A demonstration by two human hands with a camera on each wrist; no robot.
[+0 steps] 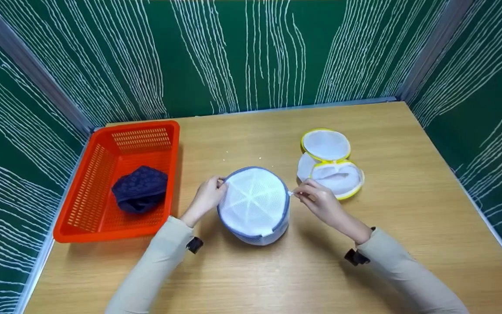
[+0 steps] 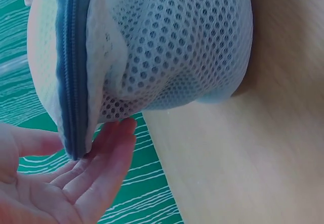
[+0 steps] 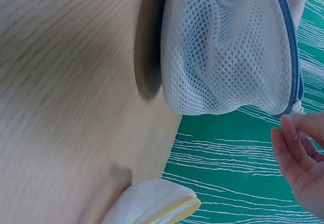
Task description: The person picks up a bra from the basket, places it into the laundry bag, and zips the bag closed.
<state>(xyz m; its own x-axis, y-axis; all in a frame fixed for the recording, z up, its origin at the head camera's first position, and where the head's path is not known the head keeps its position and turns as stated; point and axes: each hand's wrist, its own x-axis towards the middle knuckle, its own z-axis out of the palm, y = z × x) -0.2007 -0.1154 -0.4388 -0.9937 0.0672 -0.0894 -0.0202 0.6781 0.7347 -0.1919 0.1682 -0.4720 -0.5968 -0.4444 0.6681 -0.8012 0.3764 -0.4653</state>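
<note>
A white mesh laundry bag, round and drum-shaped, stands on the table with its panelled lid on top. A blue zipper runs around the lid's edge. At the bag's left rim, my left hand holds the zippered edge between thumb and fingers. On the opposite side my right hand pinches the small white zipper pull with thumb and fingertips. The lid lies over the bag's top, so the inside is hidden. In the right wrist view, the mesh side wall is slightly creased.
An orange plastic basket stands at the left with a dark navy cloth inside. Behind my right hand, a white mesh pouch with yellow rims lies opened out. Green panels with white streaks enclose the wooden table.
</note>
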